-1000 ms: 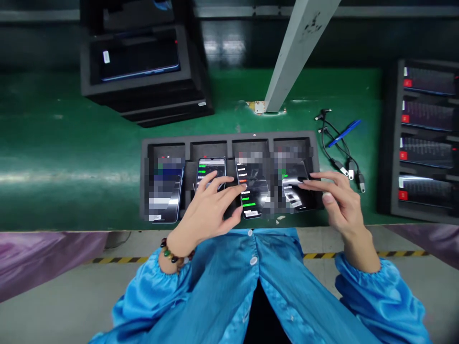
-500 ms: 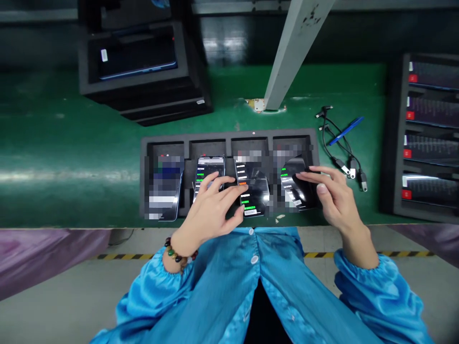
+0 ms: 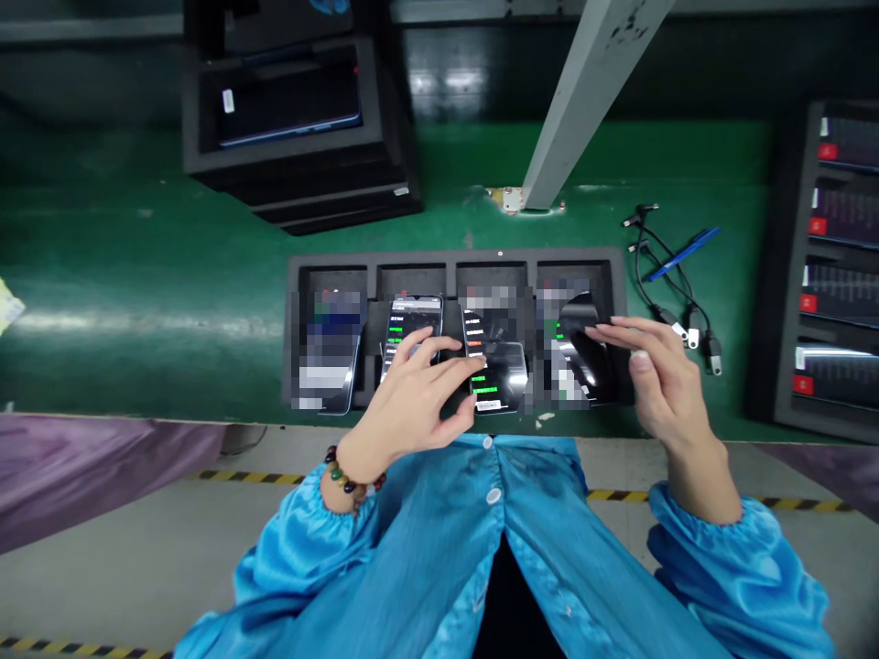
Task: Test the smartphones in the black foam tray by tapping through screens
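Note:
A black foam tray [image 3: 450,256] near the bench's front edge has a row of compartments with smartphones in them. My left hand [image 3: 412,398] has its fingers spread over the second smartphone [image 3: 418,311] and the left side of the third smartphone [image 3: 504,389], both with lit lists of text. Its fingertips are at the third screen; whether they press it I cannot tell. My right hand [image 3: 663,380] is open, fingers stretched towards the rightmost smartphone [image 3: 587,366]. At the far left lies another smartphone [image 3: 340,384]. Parts of the screens are blurred out.
Short black cables [image 3: 659,275] and a blue pen [image 3: 683,254] lie right of the tray. A stack of black foam trays [image 3: 302,156] with phones stands at the back left, another phone-filled tray [image 3: 783,394] at the right. A grey metal post [image 3: 577,101] rises behind.
The camera view has shifted, so the bench and tray sit further right in the picture. Both hands keep nearly the same pose over the phones.

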Tool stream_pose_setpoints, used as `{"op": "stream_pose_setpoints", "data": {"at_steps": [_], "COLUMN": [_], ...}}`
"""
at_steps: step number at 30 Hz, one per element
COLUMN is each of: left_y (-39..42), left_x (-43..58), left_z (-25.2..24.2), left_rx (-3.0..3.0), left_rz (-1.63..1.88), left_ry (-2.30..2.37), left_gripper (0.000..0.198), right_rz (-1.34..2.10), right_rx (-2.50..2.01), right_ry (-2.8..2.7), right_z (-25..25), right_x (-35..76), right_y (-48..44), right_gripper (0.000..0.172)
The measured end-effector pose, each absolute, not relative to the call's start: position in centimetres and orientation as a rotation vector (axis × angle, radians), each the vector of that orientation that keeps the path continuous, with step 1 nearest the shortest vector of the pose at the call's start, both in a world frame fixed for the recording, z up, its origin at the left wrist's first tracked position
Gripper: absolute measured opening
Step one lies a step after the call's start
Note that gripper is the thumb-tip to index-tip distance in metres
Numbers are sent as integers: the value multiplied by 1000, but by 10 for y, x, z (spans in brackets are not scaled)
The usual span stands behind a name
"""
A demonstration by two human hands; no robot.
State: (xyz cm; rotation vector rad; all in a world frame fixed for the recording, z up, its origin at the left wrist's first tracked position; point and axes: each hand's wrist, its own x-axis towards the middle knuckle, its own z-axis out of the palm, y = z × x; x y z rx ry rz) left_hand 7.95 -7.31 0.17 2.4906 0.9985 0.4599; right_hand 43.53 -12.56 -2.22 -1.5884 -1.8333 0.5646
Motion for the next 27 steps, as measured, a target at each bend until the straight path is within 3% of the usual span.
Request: {"op": "stream_pose_setpoints", "data": {"at_steps": [27], "left_y": [-82], "left_x": [78], "left_z": [2], "left_rx": [2488], "left_rz": [528], "left_ry": [958], "left_gripper": [40], "right_rz": [595], "right_rx": [-1610], "right_ry": [-1835], "right_z": [-24], "right_x": [430], "right_y": [-124], "right_gripper": [42]}}
